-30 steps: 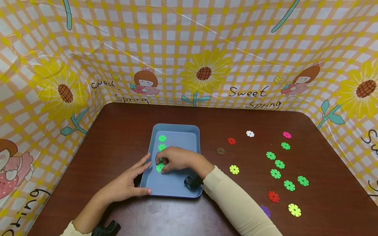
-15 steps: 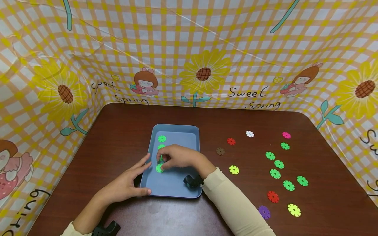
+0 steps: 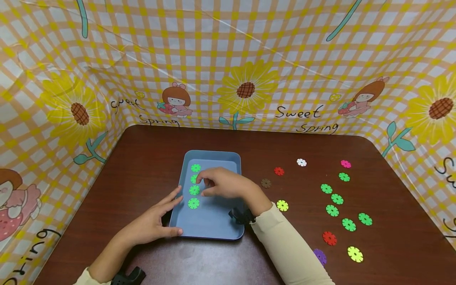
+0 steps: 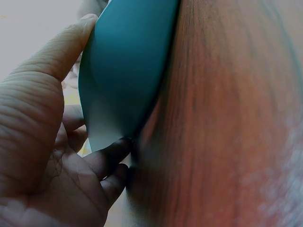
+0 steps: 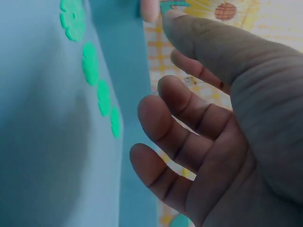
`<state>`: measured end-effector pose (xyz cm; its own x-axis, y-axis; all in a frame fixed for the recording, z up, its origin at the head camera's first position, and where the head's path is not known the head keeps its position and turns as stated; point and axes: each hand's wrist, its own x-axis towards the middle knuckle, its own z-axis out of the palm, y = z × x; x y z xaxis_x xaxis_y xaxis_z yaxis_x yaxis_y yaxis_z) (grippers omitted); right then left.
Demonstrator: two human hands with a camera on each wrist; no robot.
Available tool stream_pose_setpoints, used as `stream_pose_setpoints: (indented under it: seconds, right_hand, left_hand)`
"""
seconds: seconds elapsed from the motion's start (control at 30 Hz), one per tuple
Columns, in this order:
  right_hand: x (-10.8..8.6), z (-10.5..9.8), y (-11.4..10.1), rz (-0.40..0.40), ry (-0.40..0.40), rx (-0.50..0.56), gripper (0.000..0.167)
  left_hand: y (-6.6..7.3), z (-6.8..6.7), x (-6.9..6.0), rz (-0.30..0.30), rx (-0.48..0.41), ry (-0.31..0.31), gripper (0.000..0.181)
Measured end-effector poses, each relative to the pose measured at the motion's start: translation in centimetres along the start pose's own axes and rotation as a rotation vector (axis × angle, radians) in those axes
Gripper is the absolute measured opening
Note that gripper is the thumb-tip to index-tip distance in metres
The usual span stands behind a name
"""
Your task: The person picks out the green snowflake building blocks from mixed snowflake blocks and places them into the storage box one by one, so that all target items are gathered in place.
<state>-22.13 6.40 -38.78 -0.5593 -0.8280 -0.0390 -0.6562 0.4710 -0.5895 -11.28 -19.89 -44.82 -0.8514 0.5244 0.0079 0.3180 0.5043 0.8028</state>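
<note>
A blue-grey rectangular tray (image 3: 217, 223) lies on the table, with several green notched plastic discs (image 3: 194, 203) in a column along its left side. My left hand (image 3: 153, 221) rests at the tray's left edge, fingers spread. In the left wrist view its thumb touches the tray rim (image 4: 128, 52), and other fingers touch the outer wall lower down. Over the tray, my right hand (image 3: 228, 183) is just right of the column, fingers loosely bent and hiding part of one disc. The right wrist view shows this hand (image 5: 213, 137) holding nothing, apart from the green discs (image 5: 90, 64).
Loose discs lie on the brown table right of the tray: several green ones (image 3: 332, 210), red (image 3: 329, 238), yellow (image 3: 282, 205), brown (image 3: 265, 183), white (image 3: 301, 162), pink (image 3: 345, 164) and purple (image 3: 320, 256). A checked cloth (image 3: 199, 59) hangs behind and at the sides.
My right hand has let go of a green disc, now lying flat in the column, and has lifted away up and right. The left hand has stayed at the tray edge.
</note>
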Motion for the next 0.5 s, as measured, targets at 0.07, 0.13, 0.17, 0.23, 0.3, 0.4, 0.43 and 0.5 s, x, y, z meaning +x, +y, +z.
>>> stream_pose_setpoints:
  seconds: [0.07,0.13,0.17,0.23,0.3,0.4,0.43,0.5]
  right_hand:
    - [-0.6,-0.5,0.0,0.021,0.019,-0.004,0.031]
    - [-1.2,-1.0,0.2,0.045,0.039,-0.011,0.034]
    - [-1.6,-1.2,0.3,0.053,0.05,-0.014,0.035]
    - [-2.3,-1.5,0.5,0.063,0.067,-0.027,0.036]
    - [-3.0,-1.8,0.8,0.065,0.088,-0.037,0.037]
    - [-3.9,-2.3,1.2,0.075,0.115,-0.043,0.036]
    - [-4.3,-2.4,1.3,0.08,0.124,-0.043,0.035]
    - [-4.9,-2.7,1.6,0.102,0.143,-0.039,0.035]
  left_hand:
    - [0.0,0.0,0.0,0.01,-0.004,0.002,0.096]
    - [0.0,0.0,0.0,0.015,-0.004,0.007,0.096]
    - [0.0,0.1,0.0,0.017,-0.003,0.009,0.096]
    - [0.0,0.1,0.0,0.019,0.003,0.014,0.096]
    - [0.0,0.1,-0.1,0.016,0.0,0.012,0.096]
    - [0.1,0.1,-0.2,0.012,-0.007,0.006,0.098]
    - [0.1,0.1,-0.2,0.011,-0.009,0.003,0.098]
    - [0.1,0.0,-0.1,0.009,-0.013,0.001,0.097]
